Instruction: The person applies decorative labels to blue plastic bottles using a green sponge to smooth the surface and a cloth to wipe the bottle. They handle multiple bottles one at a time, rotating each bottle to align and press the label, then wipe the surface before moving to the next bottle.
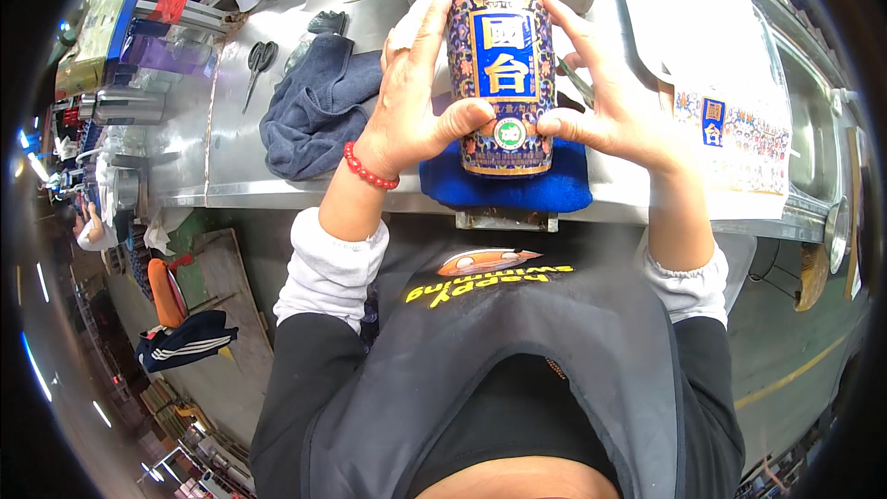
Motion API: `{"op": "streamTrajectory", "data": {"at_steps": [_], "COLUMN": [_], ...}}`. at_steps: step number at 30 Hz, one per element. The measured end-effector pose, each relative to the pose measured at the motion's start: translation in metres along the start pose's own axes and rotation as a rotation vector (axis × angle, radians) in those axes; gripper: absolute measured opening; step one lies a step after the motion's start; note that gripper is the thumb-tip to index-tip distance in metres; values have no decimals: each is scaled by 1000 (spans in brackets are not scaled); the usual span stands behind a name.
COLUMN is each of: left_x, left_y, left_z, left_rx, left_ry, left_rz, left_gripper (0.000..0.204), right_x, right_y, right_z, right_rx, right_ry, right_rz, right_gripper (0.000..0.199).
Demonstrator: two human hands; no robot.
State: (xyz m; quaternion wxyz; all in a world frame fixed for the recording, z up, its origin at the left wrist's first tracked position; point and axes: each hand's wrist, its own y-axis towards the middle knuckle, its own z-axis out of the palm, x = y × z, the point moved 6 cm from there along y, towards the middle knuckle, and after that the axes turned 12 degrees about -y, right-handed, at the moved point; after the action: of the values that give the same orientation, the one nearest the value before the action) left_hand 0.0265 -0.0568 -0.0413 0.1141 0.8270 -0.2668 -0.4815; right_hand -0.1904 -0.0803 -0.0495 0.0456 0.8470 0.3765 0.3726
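Note:
A tall ornate bottle (504,74), dark blue with coloured floral patterns, gold trim and a blue front panel, is between my two hands. A small round green and white mark sits low on its front. My left hand (416,97) grips the bottle's left side, thumb pressed on the lower front. On the other side my right hand (614,97) grips it too, its thumb near the green mark. A thin, dark greenish object (577,83) shows by my right fingers; I cannot tell what it is. Beneath the bottle's base is a bright blue cloth pad (504,192).
A grey-blue towel (314,111) lies crumpled left of my hands, with black-handled scissors (259,69) beyond it. On the right, a white sheet with a matching floral print (739,152) covers part of the metal worktop (236,152). A metal sink (813,120) is at the far right.

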Motion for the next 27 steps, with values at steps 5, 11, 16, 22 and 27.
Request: {"op": "streamTrajectory", "data": {"at_steps": [5,11,16,22,27], "left_x": [1,1,-1,-1,-1], "left_y": [4,7,-5,-13,-12], "left_z": [-3,-1,-9,-2,-1], "left_rx": [-10,-8,-19,81,93], "left_ry": [-32,-56,-70,-23,-22], "left_rz": [-11,25,76,83,75], "left_gripper": [118,116,113,111,112], "right_x": [-2,-10,3,15,20], "right_y": [2,1,-8,-15,-18], "right_z": [-6,1,-5,1,-5], "right_rx": [-7,88,7,61,52], "right_ry": [-35,21,-32,-72,-137], "right_rz": [-17,66,22,69,108], "right_gripper": [119,114,103,100,100]}}
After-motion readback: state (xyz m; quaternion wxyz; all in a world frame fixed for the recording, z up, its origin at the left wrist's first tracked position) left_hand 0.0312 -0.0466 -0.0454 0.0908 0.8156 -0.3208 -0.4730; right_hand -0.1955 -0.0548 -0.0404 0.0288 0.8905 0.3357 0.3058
